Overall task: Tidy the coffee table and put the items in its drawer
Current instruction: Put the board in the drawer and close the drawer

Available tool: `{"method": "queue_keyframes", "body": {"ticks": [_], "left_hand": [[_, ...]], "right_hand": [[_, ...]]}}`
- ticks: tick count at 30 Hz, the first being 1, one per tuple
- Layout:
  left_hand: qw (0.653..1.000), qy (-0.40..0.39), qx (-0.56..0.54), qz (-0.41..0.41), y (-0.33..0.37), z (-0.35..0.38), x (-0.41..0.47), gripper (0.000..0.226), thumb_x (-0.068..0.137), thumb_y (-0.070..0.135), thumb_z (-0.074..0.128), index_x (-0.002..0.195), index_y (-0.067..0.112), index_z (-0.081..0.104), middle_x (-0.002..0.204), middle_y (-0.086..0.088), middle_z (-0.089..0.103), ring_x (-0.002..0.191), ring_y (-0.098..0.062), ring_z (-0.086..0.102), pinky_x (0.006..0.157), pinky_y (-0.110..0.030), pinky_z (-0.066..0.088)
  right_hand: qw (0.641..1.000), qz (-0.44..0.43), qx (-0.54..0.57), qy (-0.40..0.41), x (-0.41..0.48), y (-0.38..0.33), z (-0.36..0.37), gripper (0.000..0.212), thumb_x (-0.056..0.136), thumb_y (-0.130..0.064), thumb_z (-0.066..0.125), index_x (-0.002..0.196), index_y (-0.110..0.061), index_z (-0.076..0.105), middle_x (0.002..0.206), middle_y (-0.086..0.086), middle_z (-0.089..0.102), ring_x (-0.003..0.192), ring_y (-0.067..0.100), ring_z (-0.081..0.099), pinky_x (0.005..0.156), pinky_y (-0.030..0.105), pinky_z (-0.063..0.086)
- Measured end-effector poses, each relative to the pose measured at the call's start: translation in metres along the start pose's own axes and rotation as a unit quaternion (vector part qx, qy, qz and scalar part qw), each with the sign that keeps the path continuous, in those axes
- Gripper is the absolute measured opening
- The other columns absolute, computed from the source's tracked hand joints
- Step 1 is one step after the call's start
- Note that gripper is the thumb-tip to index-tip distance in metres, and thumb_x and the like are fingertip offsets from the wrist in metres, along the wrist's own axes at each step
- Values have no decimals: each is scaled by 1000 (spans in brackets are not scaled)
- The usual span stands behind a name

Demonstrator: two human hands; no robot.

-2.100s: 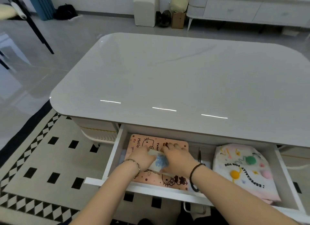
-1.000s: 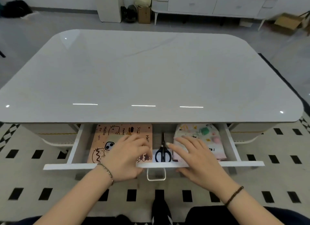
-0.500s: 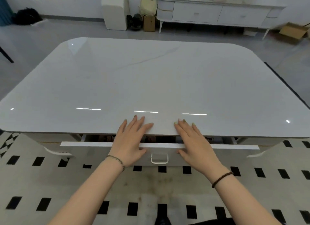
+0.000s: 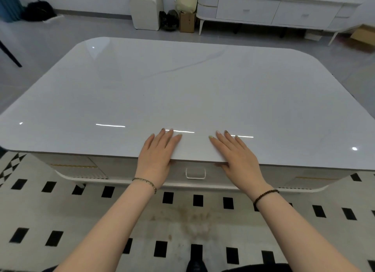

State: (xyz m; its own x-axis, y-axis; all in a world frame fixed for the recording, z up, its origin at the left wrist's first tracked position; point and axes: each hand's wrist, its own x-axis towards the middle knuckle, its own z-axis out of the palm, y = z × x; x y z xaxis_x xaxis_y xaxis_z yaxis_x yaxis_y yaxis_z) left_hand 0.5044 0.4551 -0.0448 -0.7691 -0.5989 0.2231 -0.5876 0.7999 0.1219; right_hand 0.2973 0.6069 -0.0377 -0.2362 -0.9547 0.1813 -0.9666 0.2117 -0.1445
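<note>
Nearest to us, below the drawer handle (image 4: pixel 195 173), a black-and-white patterned rug (image 4: pixel 182 221) is lying under both forearms, each wrist wearing a bracelet. Just left of the handle the left hand (image 4: pixel 157 156) is pressing flat, and just right of it the right hand (image 4: pixel 235 156) is doing likewise. All fingers are lying straight over the near edge of the coffee table (image 4: pixel 182 89), and both hands are unclenched and grasping nothing. Behind the handle the drawer (image 4: pixel 214 171) is sitting flush under the tabletop, so we are judging it shut. The items are hidden from us, presumably inside it. We are expecting the drawer front to behave as a stiff panel gliding on runners, moderately light. Even palm pressure on both sides of the handle is suiting a push, while the handle loop is offering the only sound hold for a pull. Above the handle the glossy top is reflecting lamps and is looking slippery under fingertips. Far beyond the handle a white bin (image 4: pixel 146 9), a cardboard box (image 4: pixel 186 21) and a white sideboard (image 4: pixel 263 11) are standing against the wall.
</note>
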Motion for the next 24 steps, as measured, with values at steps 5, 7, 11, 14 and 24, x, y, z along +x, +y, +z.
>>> {"method": "queue_keyframes", "body": {"ticks": [5,7,11,14,24], "left_hand": [[1000,-10,24,-2,2,0,2,85,71,13,85,146,19,46,151,-9,47,141,-33,41,116,-48,33],[1000,-7,30,-5,3,1,1,85,72,11,84,147,19,45,152,-9,45,142,-33,39,117,-48,32],[999,-24,15,-17,2,0,1,88,71,13,85,148,20,43,153,-8,44,144,-31,38,117,-48,32],[998,-60,-27,-19,4,-9,0,81,80,29,76,151,26,37,158,-3,37,148,-26,29,122,-44,22],[995,27,-61,-70,-24,-126,75,62,102,52,29,157,24,25,165,0,17,152,-21,17,122,-45,18]], "right_hand": [[1000,-4,-15,5,-1,0,1,85,83,-12,76,155,-25,33,162,-1,30,151,22,26,124,37,17],[1000,0,-12,5,-1,0,1,85,83,-10,75,155,-25,33,162,-2,29,151,21,24,124,36,15],[999,23,23,-17,7,-8,-1,89,85,-9,72,158,-26,25,165,-3,19,154,22,13,126,39,6],[994,42,45,-94,19,-25,-8,97,87,-34,72,160,-27,7,165,-9,-2,155,20,-6,125,42,-6],[947,176,264,43,100,-77,-108,63,105,-42,39,159,-26,9,165,-13,1,146,-8,-18,123,32,-15]]}}
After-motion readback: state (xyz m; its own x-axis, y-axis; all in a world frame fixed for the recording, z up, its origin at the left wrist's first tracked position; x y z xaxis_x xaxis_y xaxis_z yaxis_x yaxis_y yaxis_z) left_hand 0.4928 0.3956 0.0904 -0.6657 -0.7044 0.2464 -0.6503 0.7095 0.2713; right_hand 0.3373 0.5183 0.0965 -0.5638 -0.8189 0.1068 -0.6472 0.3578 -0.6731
